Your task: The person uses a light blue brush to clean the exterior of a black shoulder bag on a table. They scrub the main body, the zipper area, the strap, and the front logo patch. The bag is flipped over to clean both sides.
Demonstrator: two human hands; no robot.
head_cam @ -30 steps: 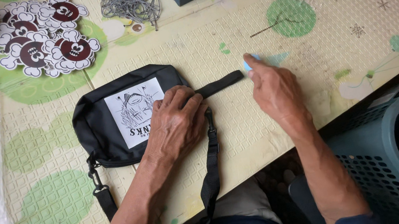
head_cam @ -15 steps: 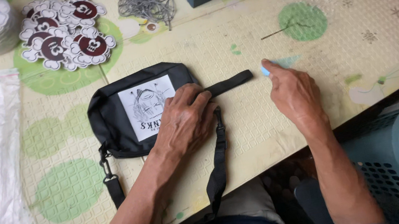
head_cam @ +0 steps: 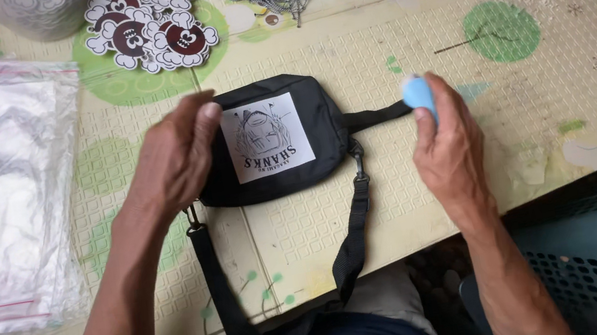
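Moved: left hand (head_cam: 171, 161) has slid off the pouch's front to its left end; right hand (head_cam: 449, 149) has lifted off the strap end, a pale blue object now showing at its fingertips
Pouch (head_cam: 273, 139): black, flat on the table (head_cam: 418, 195), long axis left to right; white printed patch facing up; strap (head_cam: 355, 235) looping off the near edge
Nearer hand: left, touching the pouch's left end; right sits beyond the right end, apart
Left grip: fingers curled loosely, thumb at the top corner; a firm pinch cannot be told
Right grip: closed on the blue object (head_cam: 417, 92)
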